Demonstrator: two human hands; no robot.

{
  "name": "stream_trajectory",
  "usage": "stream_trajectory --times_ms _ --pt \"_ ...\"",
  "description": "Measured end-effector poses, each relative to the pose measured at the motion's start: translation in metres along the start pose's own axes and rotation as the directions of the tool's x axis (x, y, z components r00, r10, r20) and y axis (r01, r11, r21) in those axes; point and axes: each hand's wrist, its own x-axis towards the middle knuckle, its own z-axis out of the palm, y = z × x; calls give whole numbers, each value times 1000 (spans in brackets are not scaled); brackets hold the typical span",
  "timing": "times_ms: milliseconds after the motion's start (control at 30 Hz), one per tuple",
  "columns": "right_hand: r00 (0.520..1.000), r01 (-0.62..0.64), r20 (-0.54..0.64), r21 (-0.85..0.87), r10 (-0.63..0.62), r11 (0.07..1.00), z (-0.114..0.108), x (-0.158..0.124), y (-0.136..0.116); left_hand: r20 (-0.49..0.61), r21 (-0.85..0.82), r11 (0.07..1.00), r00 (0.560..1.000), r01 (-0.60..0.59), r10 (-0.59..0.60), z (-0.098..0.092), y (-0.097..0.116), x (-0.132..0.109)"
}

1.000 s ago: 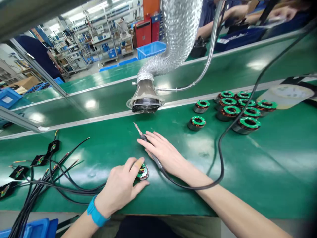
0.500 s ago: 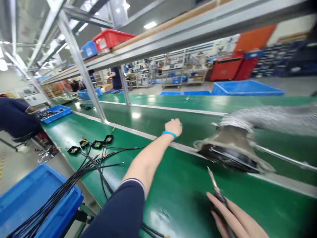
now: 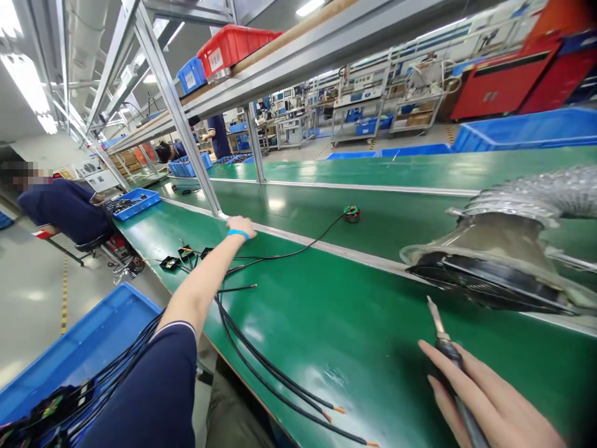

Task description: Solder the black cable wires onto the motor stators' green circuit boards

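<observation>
My right hand [image 3: 494, 392] is closed around a soldering iron [image 3: 450, 351], its metal tip pointing up and away over the green bench [image 3: 298, 348]. My left hand [image 3: 242, 225] is stretched far forward near the foot of a metal post; its fingers are hidden behind its back, so its grip does not show. Close by it lie small open black boxes [image 3: 170, 264] with green boards inside. A black cable [image 3: 298, 250] runs right to a round green and copper-coloured part [image 3: 352, 214] across the metal strip. Several black cables with bare coloured ends [image 3: 340, 409] lie toward me.
A fume hood [image 3: 494, 274] on a silver duct [image 3: 550, 193] hangs low at right. A blue bin [image 3: 93, 348] with cables stands at lower left. The metal post [image 3: 180, 118] carries a shelf with a red bin [image 3: 233, 50]. A seated person [image 3: 69, 208] works at left.
My left hand has moved left, from over the middle of the bench to the post's foot. The round part on its cable now shows. The view has shifted; my right hand still holds the soldering iron.
</observation>
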Motion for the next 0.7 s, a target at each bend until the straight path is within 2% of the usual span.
stream_trajectory --times_ms 100,200,300,433,500,600,700 --pt "1000 -20 -4 -25 20 999 -2 3 -5 68 -22 991 990 129 -127 8 -63 -3" --pt "1000 8 -15 -40 -8 999 -2 5 -3 12 -78 979 983 186 -186 21 -94 1" --pt "999 31 -32 -32 -32 999 -4 4 2 -137 -138 969 965 203 -222 19 -108 11" --pt "998 -4 -62 -16 3 1000 -9 0 -1 -280 -150 952 912 268 -301 -2 -125 21" --pt "997 -46 -59 4 46 999 -14 -4 -9 -291 -123 936 889 331 -353 -7 -135 16" --pt "994 -103 -43 36 105 994 -24 -10 -27 -258 -55 914 878 402 -402 -2 -149 -3" --pt "988 -155 -8 65 156 986 -38 -14 -46 -186 29 933 919 357 -346 6 -153 -28"
